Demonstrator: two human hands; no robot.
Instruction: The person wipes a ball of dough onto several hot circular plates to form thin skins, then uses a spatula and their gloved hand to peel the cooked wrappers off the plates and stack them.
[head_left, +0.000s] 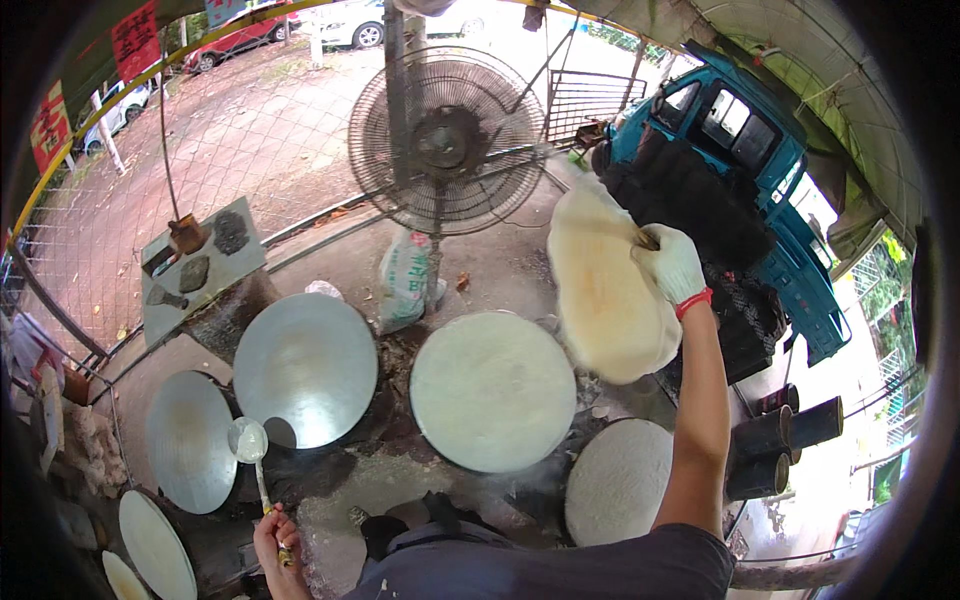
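Note:
My left hand (276, 541) grips the handle of a ladle (248, 440). The ladle's bowl, wet with pale batter, hangs over the gap between two bare metal griddles, a large one (304, 352) and a smaller one (187, 435). In a white knit glove, my right hand (673, 264) pinches the edge of a thin, pale flatbread sheet (611, 292). The sheet dangles, browned in its middle, right of a round griddle covered by a pale batter layer (493, 391). A small brown object (648, 238) shows at the gloved fingertips; its kind is unclear. Below that forearm lies another whitish-coated griddle (621, 480).
Beyond the griddles stand a large caged fan (448, 141) and a printed sack (405, 281). Two more coated griddles (156, 546) (124, 576) are at lower left. A blue truck (806, 247), a dark stack (690, 199) and black cylinders (761, 450) are on the right.

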